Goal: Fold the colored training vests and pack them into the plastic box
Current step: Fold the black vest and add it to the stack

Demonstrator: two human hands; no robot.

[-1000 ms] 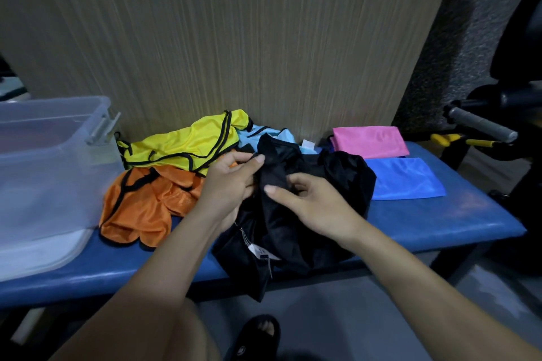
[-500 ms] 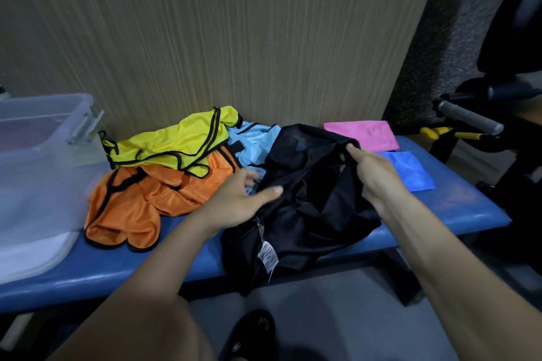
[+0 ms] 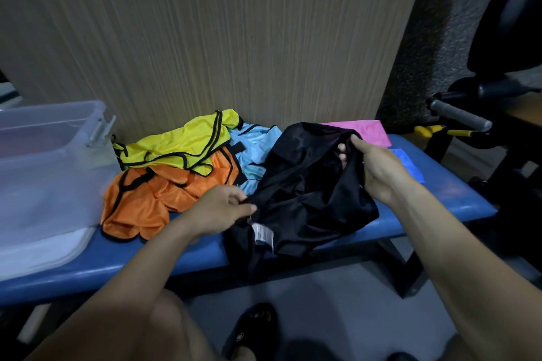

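Black training vest (image 3: 305, 193) lies crumpled on a blue padded bench (image 3: 434, 199), its front edge and white label (image 3: 263, 234) hanging over the side. Left hand (image 3: 223, 209) pinches the vest's near edge; right hand (image 3: 378, 170) grips its far rim, fingers curled into the fabric. Yellow vest (image 3: 179, 146) lies on an orange vest (image 3: 152, 199), beside a light blue one (image 3: 252, 152). Clear plastic box (image 3: 44, 155) stands at the left end.

A blue bench (image 3: 425, 208) carries a plastic box (image 3: 44, 172), crumpled vests (image 3: 164, 172) and two folded cloths (image 3: 369, 131).
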